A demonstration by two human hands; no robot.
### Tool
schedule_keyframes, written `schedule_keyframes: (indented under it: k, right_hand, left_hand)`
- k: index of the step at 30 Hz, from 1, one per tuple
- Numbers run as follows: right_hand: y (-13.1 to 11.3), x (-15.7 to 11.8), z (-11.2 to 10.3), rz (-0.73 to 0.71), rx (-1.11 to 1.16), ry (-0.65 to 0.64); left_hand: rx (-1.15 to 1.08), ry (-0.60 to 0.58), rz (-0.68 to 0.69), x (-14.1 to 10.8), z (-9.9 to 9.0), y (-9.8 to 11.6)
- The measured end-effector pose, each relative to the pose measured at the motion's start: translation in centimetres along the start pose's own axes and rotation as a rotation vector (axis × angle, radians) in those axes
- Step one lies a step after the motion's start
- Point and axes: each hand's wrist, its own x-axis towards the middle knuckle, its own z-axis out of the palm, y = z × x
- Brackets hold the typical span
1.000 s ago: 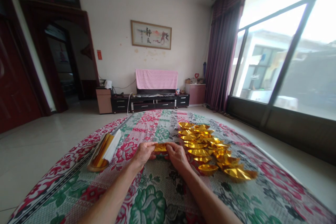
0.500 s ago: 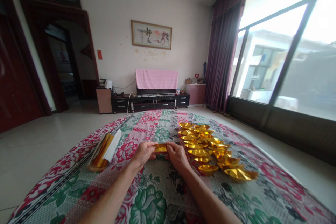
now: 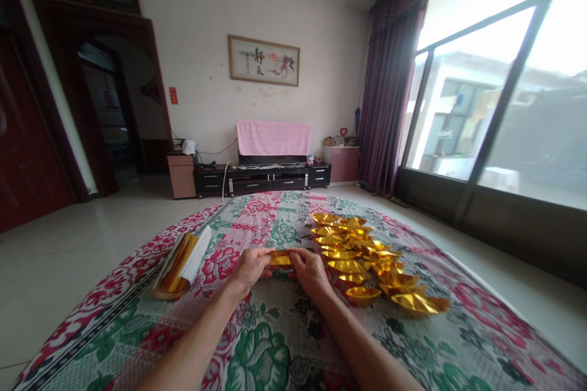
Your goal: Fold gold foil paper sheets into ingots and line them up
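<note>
A small folded piece of gold foil paper (image 3: 280,258) is stretched between my two hands, above the middle of the table. My left hand (image 3: 251,269) pinches its left end, and my right hand (image 3: 310,270) grips its right end with the thumb on top. The undersides of the fingers are mostly hidden. To the right of my hands, several gold foil paper ingots (image 3: 348,266) stand in rough rows. On the left lies an open pack of gold paper sheets (image 3: 182,259) with a white wrapping.
A flowered cloth (image 3: 261,354) in red, green and white covers the round table. Beyond it stands a low black cabinet (image 3: 257,184) with a pink cloth (image 3: 274,138) over a screen. Large windows (image 3: 477,98) and a purple curtain (image 3: 389,85) are on the right.
</note>
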Motion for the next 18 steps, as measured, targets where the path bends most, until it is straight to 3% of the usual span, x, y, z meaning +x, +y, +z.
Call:
schedule_keyframes:
  k: [18]
  right_hand:
    - [0.3, 0.2, -0.08, -0.002, 0.015, -0.018]
  left_hand:
    - [0.002, 0.014, 0.02, 0.67, -0.21, -0.82]
